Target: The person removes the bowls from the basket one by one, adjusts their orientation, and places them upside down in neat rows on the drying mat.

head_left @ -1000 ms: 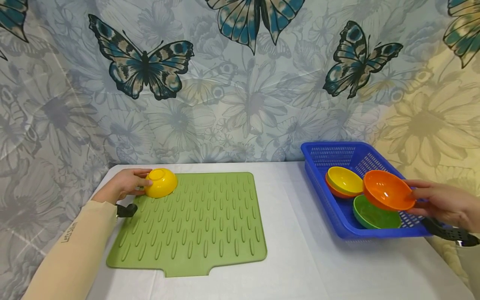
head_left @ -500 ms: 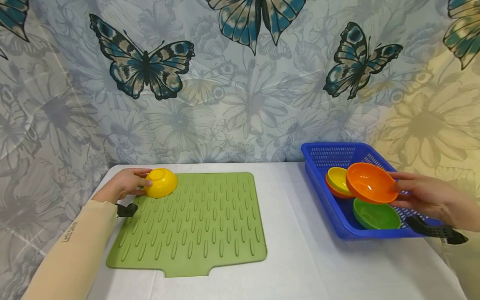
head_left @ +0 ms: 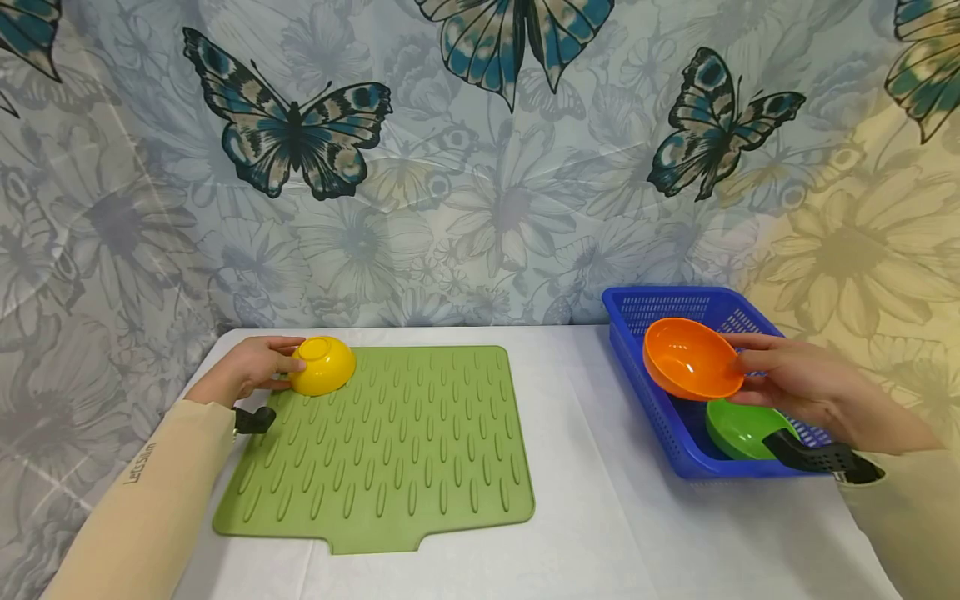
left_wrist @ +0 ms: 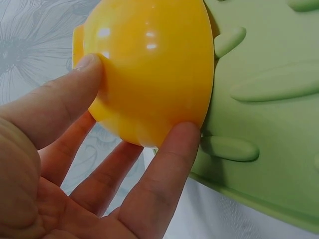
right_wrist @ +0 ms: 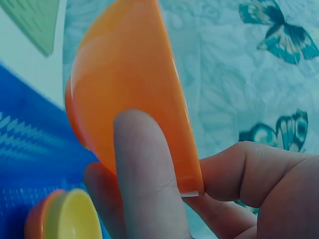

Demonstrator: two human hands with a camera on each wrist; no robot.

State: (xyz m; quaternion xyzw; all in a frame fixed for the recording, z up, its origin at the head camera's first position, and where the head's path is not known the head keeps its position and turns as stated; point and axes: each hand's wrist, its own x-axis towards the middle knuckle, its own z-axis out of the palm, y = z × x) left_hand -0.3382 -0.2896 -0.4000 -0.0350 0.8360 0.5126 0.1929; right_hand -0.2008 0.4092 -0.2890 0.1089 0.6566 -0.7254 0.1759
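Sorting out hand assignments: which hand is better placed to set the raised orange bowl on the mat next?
Right, most likely. The right hand grips the orange bowl over the blue basket; the left hand holds the upturned yellow bowl at the far left corner of the green mat.

The upturned yellow bowl (left_wrist: pixel 149 74) and the orange bowl (head_left: pixel 692 357) look like smooth, glossy plastic, with bright highlights; the green bowl (head_left: pixel 738 430) has a similar sheen. The mat (head_left: pixel 390 442) seems rubbery and matt, studded with raised oval ridges. The basket (head_left: pixel 720 468) looks like perforated plastic, the table cover (head_left: pixel 585 467) like creased cloth, and the backdrop (head_left: pixel 510 217) like wrinkled, printed fabric
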